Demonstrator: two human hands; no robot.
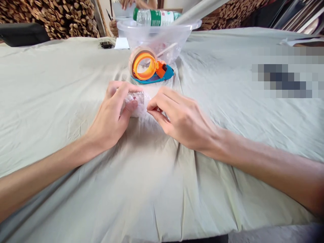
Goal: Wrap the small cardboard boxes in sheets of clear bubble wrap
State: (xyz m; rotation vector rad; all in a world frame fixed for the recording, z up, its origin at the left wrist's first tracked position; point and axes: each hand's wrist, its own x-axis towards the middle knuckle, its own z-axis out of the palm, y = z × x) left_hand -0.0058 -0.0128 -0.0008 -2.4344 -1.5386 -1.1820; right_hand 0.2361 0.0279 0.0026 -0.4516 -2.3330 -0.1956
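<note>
A small packet wrapped in clear plastic [137, 101] lies on the pale cloth-covered table [63, 101]. My left hand [115, 114] grips its left side, thumb and fingers closed round it. My right hand [177, 116] pinches the packet's right edge between thumb and forefinger. Just beyond the packet stands an orange and blue tape dispenser [150, 67] with a roll of clear tape.
A clear plastic bowl [158, 37] stands behind the dispenser, a green-labelled water bottle [154, 17] lying across its rim. A phone [106, 44] and white paper [120, 43] lie at the far edge. Another person's hands [124, 5] work there. Stacked wood fills the background.
</note>
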